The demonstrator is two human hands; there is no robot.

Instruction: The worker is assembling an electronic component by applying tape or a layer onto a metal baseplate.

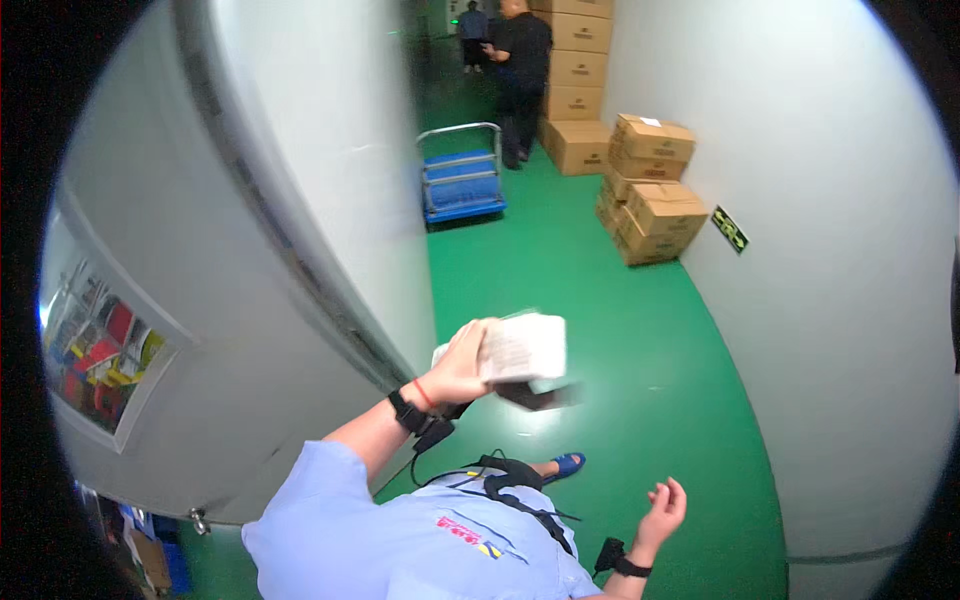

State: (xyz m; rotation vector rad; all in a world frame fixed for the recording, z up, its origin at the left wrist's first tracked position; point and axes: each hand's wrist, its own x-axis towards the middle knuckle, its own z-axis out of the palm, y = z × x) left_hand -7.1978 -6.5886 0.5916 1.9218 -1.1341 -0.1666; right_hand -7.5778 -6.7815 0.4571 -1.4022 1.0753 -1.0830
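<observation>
My left hand (458, 368) is closed round a white rectangular package (530, 347) with faint print, held out in front of my body above the floor. Just under the package shows a dark, motion-blurred shape (535, 395); its kind cannot be made out. My right hand (662, 512) hangs low at the right, fingers loosely bent and apart, with nothing visible in it. Each wrist wears a black strap with a small black device.
A grey-white door (230, 330) with a window stands close at my left, a white wall (830, 330) at the right. Cardboard boxes (655, 215) are stacked along that wall. Ahead are a blue platform cart (462, 185) and a person in dark clothes (522, 70); another person stands farther back.
</observation>
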